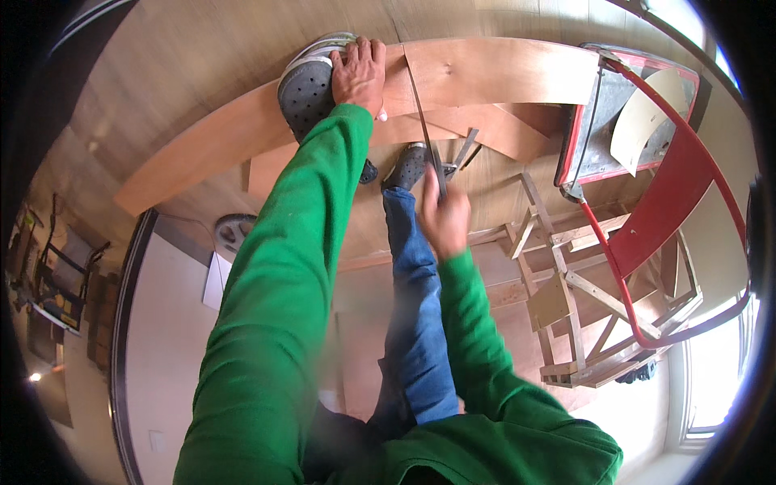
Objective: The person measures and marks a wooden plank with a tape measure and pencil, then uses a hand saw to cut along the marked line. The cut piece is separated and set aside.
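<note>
My left hand [357, 77] grips the long pale plywood board [497, 69] at upper centre, beside my grey clog [305, 97], which rests on the board. My right hand [444, 212], slightly blurred, is closed on the handle of a saw; its long thin blade [422, 109] reaches up across the board to the far edge, just right of my left hand. More plywood pieces [517, 129] lie beneath the board. A metal ruler [466, 147] and a dark pencil-like stick [471, 157] lie near the saw.
A red-framed wheelbarrow or cart [661, 206] with a metal tray stands at the right, near a wooden frame [558, 275]. My other clog [404, 166] is on the floor. A wheel [233, 230] and a white panel [166, 323] are at left, with dark equipment [65, 275] beyond.
</note>
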The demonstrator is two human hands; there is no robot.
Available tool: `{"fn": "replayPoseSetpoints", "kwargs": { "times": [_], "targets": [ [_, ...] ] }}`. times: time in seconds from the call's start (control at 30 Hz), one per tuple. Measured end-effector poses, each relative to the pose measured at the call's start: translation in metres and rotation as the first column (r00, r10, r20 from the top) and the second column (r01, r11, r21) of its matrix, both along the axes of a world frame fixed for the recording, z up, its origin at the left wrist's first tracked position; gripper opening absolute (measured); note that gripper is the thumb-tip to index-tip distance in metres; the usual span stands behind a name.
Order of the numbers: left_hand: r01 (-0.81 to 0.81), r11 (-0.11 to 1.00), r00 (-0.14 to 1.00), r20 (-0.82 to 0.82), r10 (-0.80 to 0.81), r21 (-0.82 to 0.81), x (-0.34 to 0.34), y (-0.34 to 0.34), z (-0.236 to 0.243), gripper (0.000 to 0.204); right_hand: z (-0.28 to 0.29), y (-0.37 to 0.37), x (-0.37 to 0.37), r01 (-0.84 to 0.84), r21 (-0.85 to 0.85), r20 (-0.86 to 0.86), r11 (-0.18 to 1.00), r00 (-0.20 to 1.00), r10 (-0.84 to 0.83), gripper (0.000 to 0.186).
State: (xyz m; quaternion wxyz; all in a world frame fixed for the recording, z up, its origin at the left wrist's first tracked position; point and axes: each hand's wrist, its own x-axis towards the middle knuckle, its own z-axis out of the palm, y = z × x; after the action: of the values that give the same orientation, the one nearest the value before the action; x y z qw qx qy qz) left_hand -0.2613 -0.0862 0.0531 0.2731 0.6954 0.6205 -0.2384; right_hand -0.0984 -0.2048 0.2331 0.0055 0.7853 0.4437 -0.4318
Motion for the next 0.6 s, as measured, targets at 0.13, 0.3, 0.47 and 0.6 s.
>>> {"fn": "replayPoseSetpoints", "kwargs": {
  "times": [0.13,0.3,0.47,0.6],
  "targets": [
    [-0.013,1.000,0.997,0.075,0.014,-0.021,-0.006,0.003,0.002,0.126,0.067,-0.039,0.016,0.092,-0.147,-0.024,0.985,0.995,-0.097,0.048],
    [-0.009,0.995,0.997,0.072,0.016,-0.096,-0.008,0.005,0.002,0.124,-0.127,0.037,-0.008,0.071,0.058,-0.163,0.996,0.985,-0.061,0.064],
    [-0.022,0.995,0.999,0.033,0.026,-0.094,-0.004,0.012,0.008,0.123,-0.085,0.018,-0.007,-0.030,0.032,0.030,0.999,0.999,0.029,0.055],
    [-0.018,0.995,0.998,0.057,0.024,-0.101,-0.007,0.012,0.012,0.123,0.071,-0.040,0.012,0.136,-0.247,0.049,0.959,0.991,-0.128,0.030]
  ]
}}
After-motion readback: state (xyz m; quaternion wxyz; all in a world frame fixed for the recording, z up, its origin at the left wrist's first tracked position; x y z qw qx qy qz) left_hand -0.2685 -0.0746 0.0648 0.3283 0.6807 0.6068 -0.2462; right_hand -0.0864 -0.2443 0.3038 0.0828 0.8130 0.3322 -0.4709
